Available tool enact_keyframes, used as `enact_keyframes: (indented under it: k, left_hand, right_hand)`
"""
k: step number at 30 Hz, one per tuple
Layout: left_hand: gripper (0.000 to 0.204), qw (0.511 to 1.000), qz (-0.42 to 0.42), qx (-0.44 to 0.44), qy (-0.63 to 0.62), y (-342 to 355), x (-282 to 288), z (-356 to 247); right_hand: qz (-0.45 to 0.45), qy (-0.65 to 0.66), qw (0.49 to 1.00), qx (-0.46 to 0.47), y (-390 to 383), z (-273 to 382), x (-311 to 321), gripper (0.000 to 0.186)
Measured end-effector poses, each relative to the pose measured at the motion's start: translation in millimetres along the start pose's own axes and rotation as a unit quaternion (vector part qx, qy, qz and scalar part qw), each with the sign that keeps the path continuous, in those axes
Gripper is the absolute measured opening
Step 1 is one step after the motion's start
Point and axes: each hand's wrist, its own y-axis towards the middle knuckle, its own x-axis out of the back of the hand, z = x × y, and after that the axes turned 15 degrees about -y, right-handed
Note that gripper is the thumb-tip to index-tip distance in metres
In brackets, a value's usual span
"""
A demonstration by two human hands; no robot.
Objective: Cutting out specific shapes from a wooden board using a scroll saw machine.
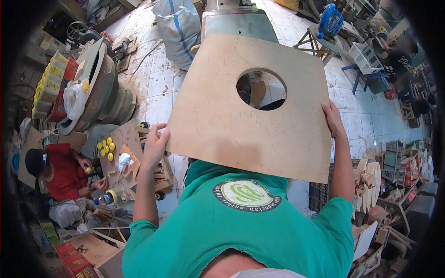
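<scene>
The square plywood panel (241, 111) covers most of what lies beneath it: only a small patch shows through its round hole (261, 89), too dark and partial to identify. The green machine (238, 21) behind it is hidden below its top and cut off by the upper edge. The right hand (333, 119) has its fingers curled behind the panel's edge, so that grip is mostly concealed; the left hand (155, 143) hides its palm. The white sack (178, 28) is cropped at the top. The seated person in red (62, 171) works on something too small to make out. Corners fade into black.
</scene>
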Motion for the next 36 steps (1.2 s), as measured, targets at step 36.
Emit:
enact_keyframes:
  k: [36]
  left_hand:
    - [0.094,0.720,0.095,-0.470,-0.502,-98.1,-22.8,-81.3]
  right_hand:
    - [0.376,0.433,0.819,-0.002,-206.6,240.8,-247.1,0.088]
